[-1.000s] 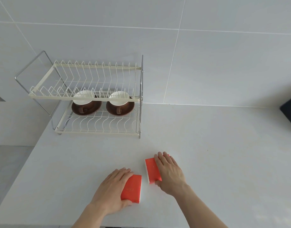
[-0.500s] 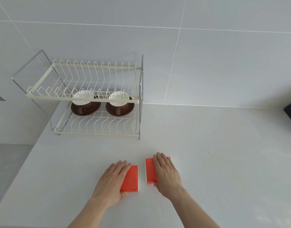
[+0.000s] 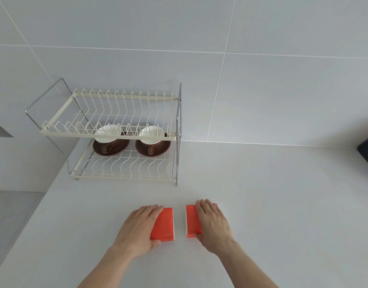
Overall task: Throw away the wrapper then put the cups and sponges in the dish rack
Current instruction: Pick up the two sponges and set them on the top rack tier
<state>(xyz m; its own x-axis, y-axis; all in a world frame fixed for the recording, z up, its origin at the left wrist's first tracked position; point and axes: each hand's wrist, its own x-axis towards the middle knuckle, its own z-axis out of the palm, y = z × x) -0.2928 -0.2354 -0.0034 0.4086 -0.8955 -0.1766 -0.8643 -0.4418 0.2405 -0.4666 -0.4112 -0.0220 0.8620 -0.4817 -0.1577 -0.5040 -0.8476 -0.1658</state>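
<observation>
Counter [image 3: 262, 204]: 2 sponges [image 3: 164, 224] under fingers [image 3: 152, 210].

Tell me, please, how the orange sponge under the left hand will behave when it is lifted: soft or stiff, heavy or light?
The left sponge is a flat block lying on the counter, so it probably will not roll. It looks like foam with a white layer, likely light and somewhat squashy. The left hand covers one side of it.
</observation>
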